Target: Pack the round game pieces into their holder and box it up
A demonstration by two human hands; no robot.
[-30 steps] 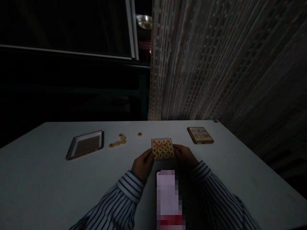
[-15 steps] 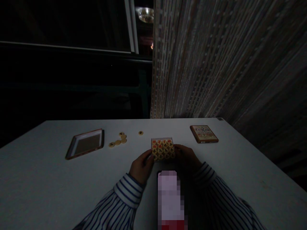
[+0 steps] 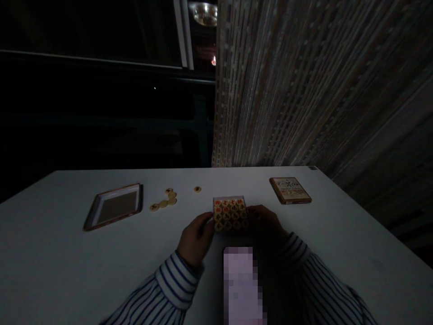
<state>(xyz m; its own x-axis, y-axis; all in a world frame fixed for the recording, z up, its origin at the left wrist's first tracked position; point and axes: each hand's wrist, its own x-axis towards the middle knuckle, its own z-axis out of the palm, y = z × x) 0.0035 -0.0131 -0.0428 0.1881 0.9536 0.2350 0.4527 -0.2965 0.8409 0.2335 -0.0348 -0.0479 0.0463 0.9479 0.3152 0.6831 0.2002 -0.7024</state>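
Left hand and right hand grasp a small box from opposite sides, thumb and fingers of the left at its left wall, fingers of the right at its right wall; the right thumb is lost in shadow. Striped sleeves cover both forearms. Between the forearms, nearer the body than the box, lies a phone with a lit, blurred-out screen. Box sits directly between the hands, just beyond the phone, its front side dark; cannot tell whether its base touches the table. Contents: round game pieces in four rows of four, the far row marked red, the next half red and half black, the nearer ones black. Beyond the left hand and to its left, an open tray lies on the white table. Between tray and box, five loose pieces form a curved line, near the tray; a single piece lies apart, closer to the box. Beyond the right hand, to its right: a flat case with a printed top. Past the table's far edge hangs a string curtain; left of it, darkness and a pale frame.
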